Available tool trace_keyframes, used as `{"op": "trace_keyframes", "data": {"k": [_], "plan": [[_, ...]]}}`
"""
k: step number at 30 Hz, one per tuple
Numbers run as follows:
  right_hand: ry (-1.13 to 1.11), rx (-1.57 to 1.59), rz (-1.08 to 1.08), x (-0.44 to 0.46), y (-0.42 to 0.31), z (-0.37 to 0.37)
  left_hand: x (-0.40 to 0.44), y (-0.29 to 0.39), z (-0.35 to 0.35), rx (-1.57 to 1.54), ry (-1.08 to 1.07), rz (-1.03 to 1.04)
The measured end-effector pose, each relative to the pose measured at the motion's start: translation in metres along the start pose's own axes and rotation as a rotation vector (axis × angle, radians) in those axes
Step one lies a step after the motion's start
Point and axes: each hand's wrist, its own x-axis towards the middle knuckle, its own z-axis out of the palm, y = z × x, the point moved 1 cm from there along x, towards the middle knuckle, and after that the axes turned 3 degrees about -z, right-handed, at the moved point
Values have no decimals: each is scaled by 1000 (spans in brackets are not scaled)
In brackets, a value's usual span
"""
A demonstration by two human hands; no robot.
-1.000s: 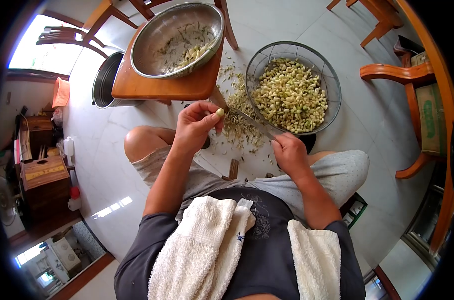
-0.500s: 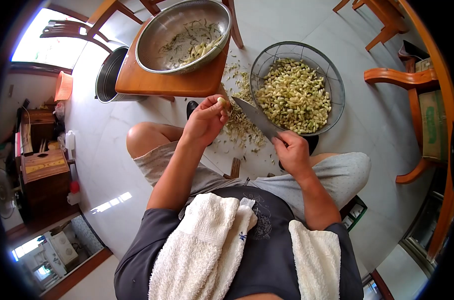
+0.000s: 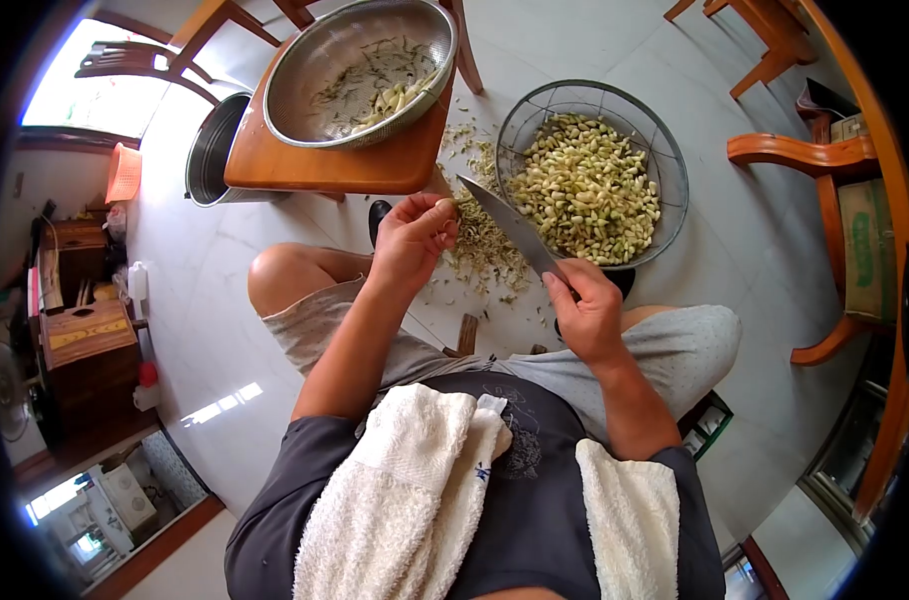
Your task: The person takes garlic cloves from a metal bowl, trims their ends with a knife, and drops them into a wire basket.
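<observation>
My left hand (image 3: 412, 235) pinches a small greenish piece (image 3: 449, 208), mostly covered by thumb and fingers. In my right hand (image 3: 586, 308) is the handle of a broad knife (image 3: 512, 231), its blade pointing up and left, the tip a little right of the left fingertips. Beyond the knife, a round wire basket (image 3: 678, 150) on the floor holds many pale green and cream pieces (image 3: 587, 185). A metal colander (image 3: 310, 135) with whitish pieces (image 3: 393, 100) and thin stalks sits tilted on a wooden chair (image 3: 325, 172).
Trimmings (image 3: 485, 245) lie scattered on the floor (image 3: 715, 240) between chair and basket. A metal bucket (image 3: 207, 165) stands left of the chair. Wooden furniture with a cardboard box (image 3: 867, 250) is at the right, a wooden cabinet (image 3: 90, 345) at the left.
The knife has swung from low beside the basket to a raised position, with its broad side showing. My left fingers have closed further over the small piece, which showed more plainly before.
</observation>
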Motion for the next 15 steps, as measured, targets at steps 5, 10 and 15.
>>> {"op": "trace_keyframes", "data": {"k": [5, 10, 15], "plan": [[-24, -49, -21, -1, 1, 4, -4, -2, 9, 86, 62, 44], [-32, -92, -22, -2, 3, 7, -4, -7, 12, 99, 83, 56], [-33, -115, -2, -1, 0, 9, -5, -7, 15, 111, 96, 66]]}}
